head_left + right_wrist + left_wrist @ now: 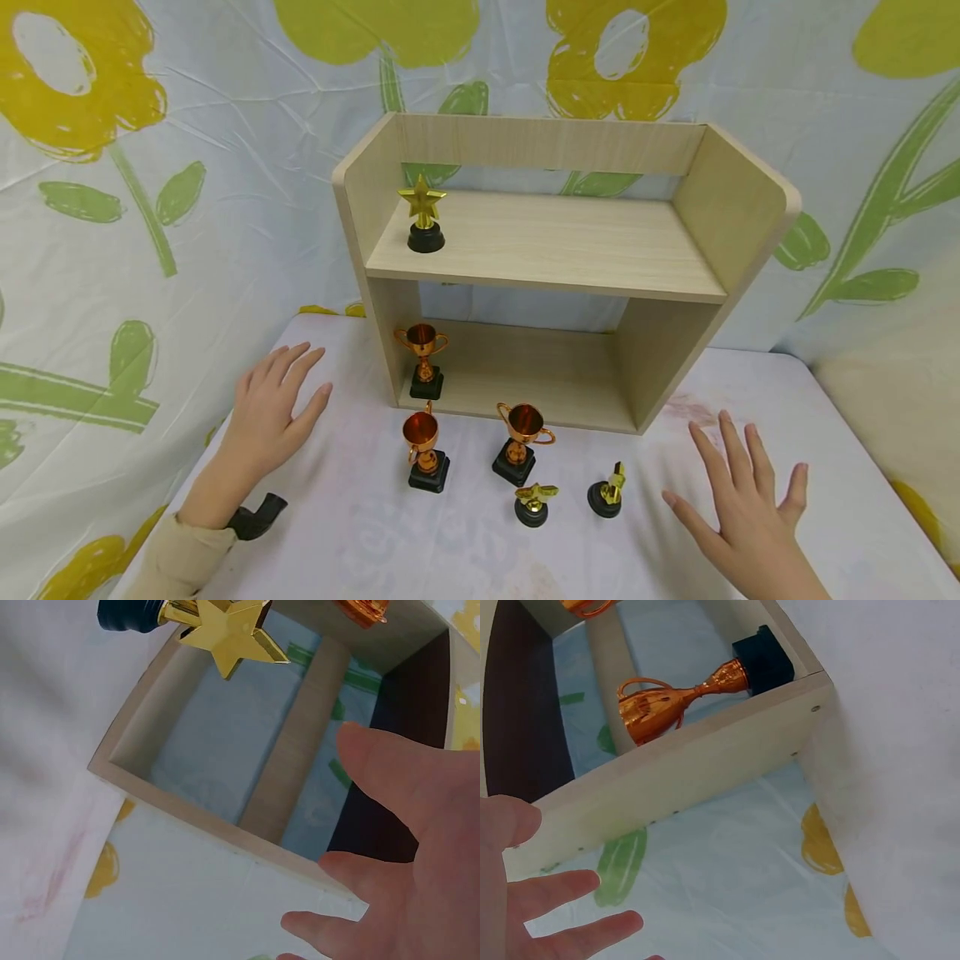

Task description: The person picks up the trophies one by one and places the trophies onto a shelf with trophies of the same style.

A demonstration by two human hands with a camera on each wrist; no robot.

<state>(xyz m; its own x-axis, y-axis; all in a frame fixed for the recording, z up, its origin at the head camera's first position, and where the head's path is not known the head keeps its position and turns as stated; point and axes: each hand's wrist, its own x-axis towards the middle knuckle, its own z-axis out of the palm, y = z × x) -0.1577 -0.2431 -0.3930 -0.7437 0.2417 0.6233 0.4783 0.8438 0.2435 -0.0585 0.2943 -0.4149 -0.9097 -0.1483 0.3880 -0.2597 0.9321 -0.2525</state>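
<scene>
- The left hand (272,410) was empty, fingers spread, at the head view's lower left.
- The right hand (750,512) was empty too, fingers splayed, lower right.
- Two copper cups (427,457) (517,448) and two star trophies (532,507) (606,495) stood on the table (360,533), lower centre.
- Left of centre, the shelf (555,287) bore a third cup (425,367) below, a gold star (424,215) above.
</scene>
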